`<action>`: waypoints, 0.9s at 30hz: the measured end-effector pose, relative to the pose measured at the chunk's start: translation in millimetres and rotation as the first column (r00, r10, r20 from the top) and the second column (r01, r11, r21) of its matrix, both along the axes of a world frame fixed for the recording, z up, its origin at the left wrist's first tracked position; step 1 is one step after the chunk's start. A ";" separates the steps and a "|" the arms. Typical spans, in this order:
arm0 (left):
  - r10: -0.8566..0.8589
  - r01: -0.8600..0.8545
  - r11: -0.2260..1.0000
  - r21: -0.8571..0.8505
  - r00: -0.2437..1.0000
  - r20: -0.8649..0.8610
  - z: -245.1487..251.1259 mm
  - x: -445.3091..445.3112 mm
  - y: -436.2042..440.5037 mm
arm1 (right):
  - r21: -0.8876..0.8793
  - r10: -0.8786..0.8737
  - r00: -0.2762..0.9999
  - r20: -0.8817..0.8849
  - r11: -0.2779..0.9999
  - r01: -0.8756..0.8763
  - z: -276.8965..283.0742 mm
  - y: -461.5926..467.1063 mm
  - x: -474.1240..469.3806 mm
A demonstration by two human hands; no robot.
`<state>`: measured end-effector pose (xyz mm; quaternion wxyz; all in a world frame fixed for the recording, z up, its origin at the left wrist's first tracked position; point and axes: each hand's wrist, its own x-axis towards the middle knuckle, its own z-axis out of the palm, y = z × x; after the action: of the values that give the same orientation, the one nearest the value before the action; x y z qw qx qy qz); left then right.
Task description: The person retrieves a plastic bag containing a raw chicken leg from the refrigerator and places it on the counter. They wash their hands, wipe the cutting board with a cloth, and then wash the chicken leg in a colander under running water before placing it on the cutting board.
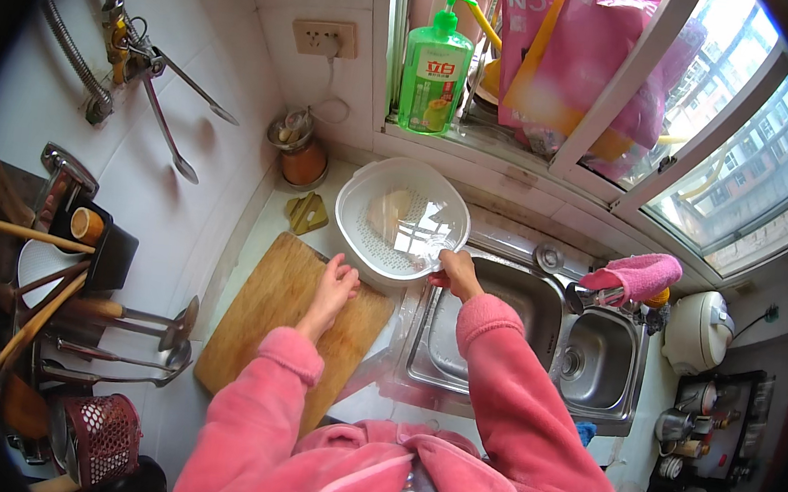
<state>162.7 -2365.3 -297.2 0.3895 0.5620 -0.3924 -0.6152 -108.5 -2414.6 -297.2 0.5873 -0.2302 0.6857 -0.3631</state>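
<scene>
My right hand grips the near right rim of a white plastic colander, which stands on the counter beside the sink. Window light reflects off a clear cover or surface over it, and a pale yellowish shape shows inside, too blurred to name. Above the far part of a wooden cutting board hovers my left hand, fingers loosely bent and holding nothing. It is close to the colander's near left side; whether it touches the board cannot be told.
Right of the colander is a double-bowl steel sink, with a pink cloth over its faucet. An olive-coloured trivet and a brown jar stand behind the board. Green dish soap is on the windowsill. Ladles hang at the left.
</scene>
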 end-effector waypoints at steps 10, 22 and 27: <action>0.042 -0.051 0.997 0.057 0.988 0.146 -1.2 -7.1 -76.5 | -0.050 -0.042 0.998 -0.038 0.998 0.040 -9.9 -0.4 -4.8; -0.006 0.013 0.999 -0.040 0.988 0.153 -7.2 -11.5 -123.5 | -0.063 -0.038 0.999 -0.010 0.997 0.037 1.5 28.2 -17.0; -0.017 0.057 0.989 -0.139 0.962 0.273 -36.6 -10.3 -128.5 | -0.094 -0.067 0.997 0.033 0.993 0.069 9.5 49.1 -26.5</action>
<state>152.4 -2493.8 -333.7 0.3604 0.6037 -0.4963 -0.5093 -135.0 -2365.6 -287.7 0.5733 -0.2289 0.6662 -0.4185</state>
